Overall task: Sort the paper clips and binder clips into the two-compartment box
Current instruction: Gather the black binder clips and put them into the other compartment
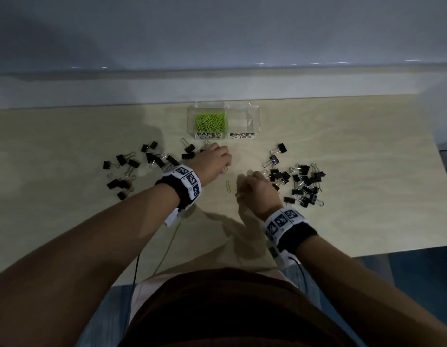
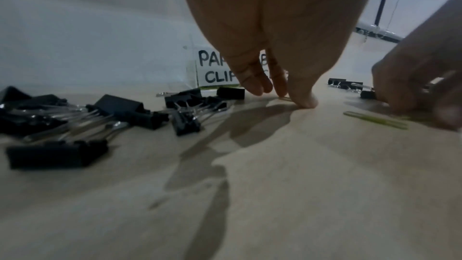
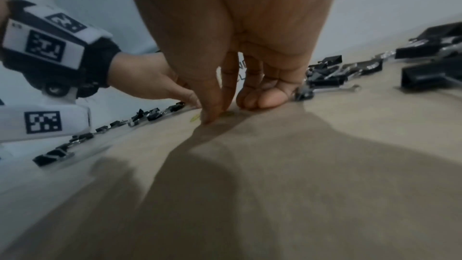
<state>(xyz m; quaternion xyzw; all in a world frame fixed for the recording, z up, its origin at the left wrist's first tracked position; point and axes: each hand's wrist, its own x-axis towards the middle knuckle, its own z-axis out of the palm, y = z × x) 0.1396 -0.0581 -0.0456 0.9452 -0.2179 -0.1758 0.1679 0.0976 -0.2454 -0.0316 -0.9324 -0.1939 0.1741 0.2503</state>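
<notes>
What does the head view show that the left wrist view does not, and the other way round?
Only the head view shows both box compartments from above: green paper clips fill the left, the right looks empty. It also shows the wristbands.

Only the left wrist view shows the left fingertips touching the table.

Both show black binder clips on the table, one loose green clip between the hands, and the PAPER CLIPS label.

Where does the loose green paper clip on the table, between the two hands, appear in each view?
Head: loose green paper clip lies at centre, between the left hand and right hand.
Left wrist: at right edge, before the right hand.
Right wrist: only green traces at the fingertips; unclear.
Shared landmark: the labelled box.
</notes>
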